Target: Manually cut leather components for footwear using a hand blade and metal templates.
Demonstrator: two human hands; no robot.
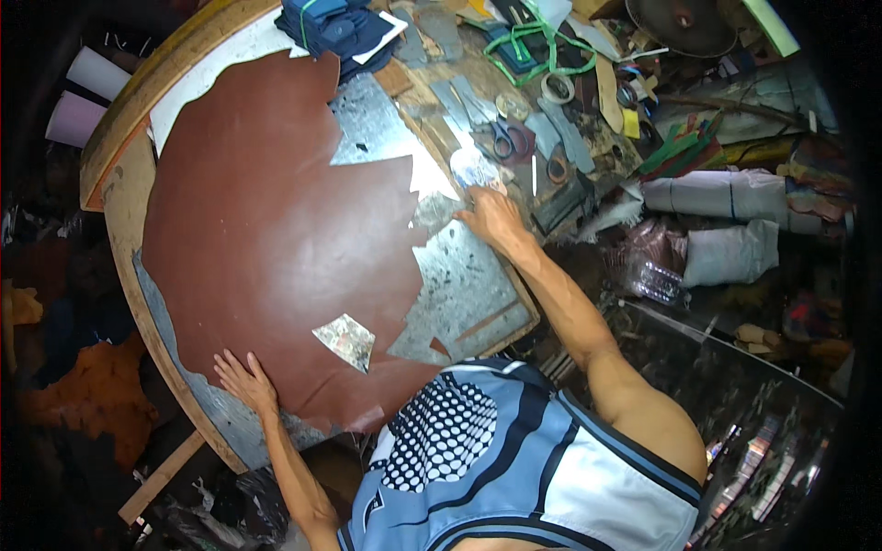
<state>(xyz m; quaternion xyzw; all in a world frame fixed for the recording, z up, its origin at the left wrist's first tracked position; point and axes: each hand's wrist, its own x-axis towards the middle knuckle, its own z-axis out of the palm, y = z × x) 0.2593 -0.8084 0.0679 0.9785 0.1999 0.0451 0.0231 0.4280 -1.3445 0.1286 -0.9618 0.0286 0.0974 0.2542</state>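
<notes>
A large brown leather hide (266, 211) with a ragged right edge lies spread over a grey, mottled work board (469, 275). My left hand (246, 381) rests flat on the hide's near left edge, fingers spread. Beyond the hide's right side, my right hand (494, 219) reaches over the board, thumb held apart from the fingers. Its fingertips are at a pale, glare-lit piece (475, 170), whose kind I cannot make out. A pale four-sided patch (345, 342) shows near the hide's lower middle; whether it is a hole or a piece on top, I cannot tell.
Scissors (503, 142), a tape roll (557, 87) and several grey cut pieces (567, 135) lie at the far right. Folded dark blue fabric (335, 32) sits at the back. A raised wooden rim (124, 138) curves along the left. Wrapped rolls (726, 195) lie farther right.
</notes>
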